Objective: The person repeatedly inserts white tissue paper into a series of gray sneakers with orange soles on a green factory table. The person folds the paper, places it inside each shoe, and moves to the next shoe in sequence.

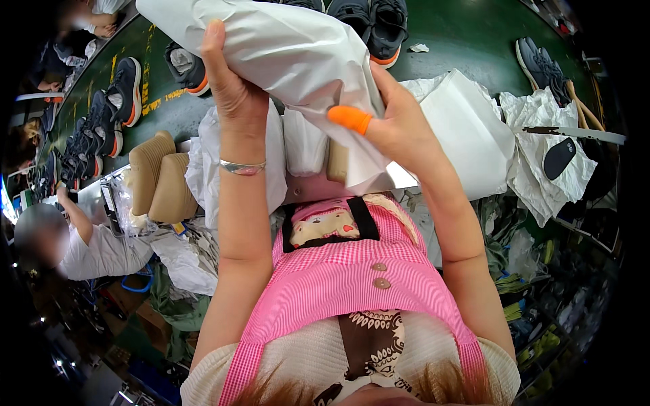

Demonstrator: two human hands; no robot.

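Observation:
A long, loosely rolled sheet of white wrapping paper [284, 47] slants across the top middle, held up between both my hands. My left hand [235, 91] grips its left part, thumb up along the paper and the other fingers hidden behind it. At the lower right end my right hand [399, 125] pinches the paper, an orange finger cot [350, 120] on its thumb. Whether anything is wrapped inside cannot be seen. Below the sheet, near my apron, stand a white rounded piece [304, 143] and a tan piece [337, 162], both partly covered.
Dark sneakers with orange soles [125, 91] line the green table's left side; another pair [371, 24] stands at the back. Tan moulded forms [159, 177] sit left. White paper sheets [470, 128] and crumpled paper [535, 125] lie right. A co-worker [101, 254] is at the left.

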